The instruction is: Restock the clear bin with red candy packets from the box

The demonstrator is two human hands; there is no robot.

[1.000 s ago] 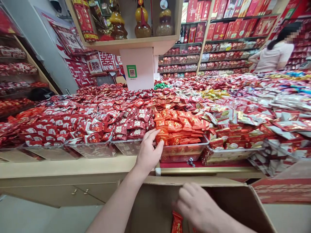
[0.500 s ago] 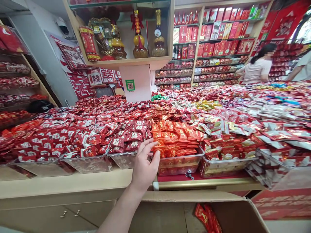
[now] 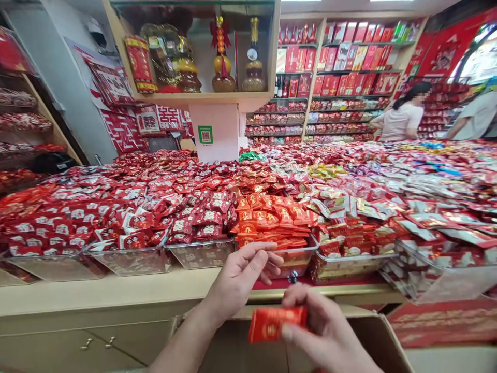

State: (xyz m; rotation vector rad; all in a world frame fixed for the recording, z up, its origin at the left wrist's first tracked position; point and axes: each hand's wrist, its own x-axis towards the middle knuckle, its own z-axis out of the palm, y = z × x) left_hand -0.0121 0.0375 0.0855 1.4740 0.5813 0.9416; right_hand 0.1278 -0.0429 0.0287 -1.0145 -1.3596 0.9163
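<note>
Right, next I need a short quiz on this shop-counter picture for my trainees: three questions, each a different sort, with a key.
1. Multiple choice: which hand grips the red packet with gold print? A) left B) both C) right

2. True or false: the open cardboard box is in front of the wood-coloured counter.

3. Fill in the blank: the white panel below the display cabinet carries a green-framed ____.

Key
1. C, the right hand
2. True
3. QR code
</note>
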